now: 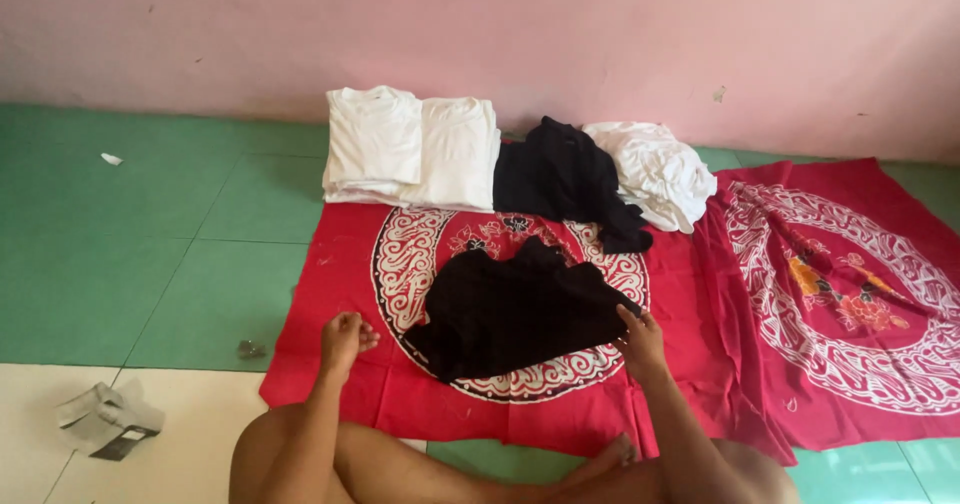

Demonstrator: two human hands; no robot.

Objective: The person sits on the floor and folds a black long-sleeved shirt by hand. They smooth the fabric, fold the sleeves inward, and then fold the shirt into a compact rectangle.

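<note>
A black garment [515,309] lies rumpled on a red patterned cloth [330,314] spread on the floor in front of me. My right hand [638,342] rests on the garment's right edge, fingers pinching the fabric. My left hand [343,340] hovers over the red cloth just left of the garment, fingers loosely curled and holding nothing. My bare knees show at the bottom of the view.
Behind the black garment sit a stack of folded white shirts [410,149], a heap of black clothing [560,174] and a crumpled white garment [655,169]. A second red patterned cloth [850,284] lies at right. Crumpled paper [105,419] is on the floor at left. A pink wall stands behind.
</note>
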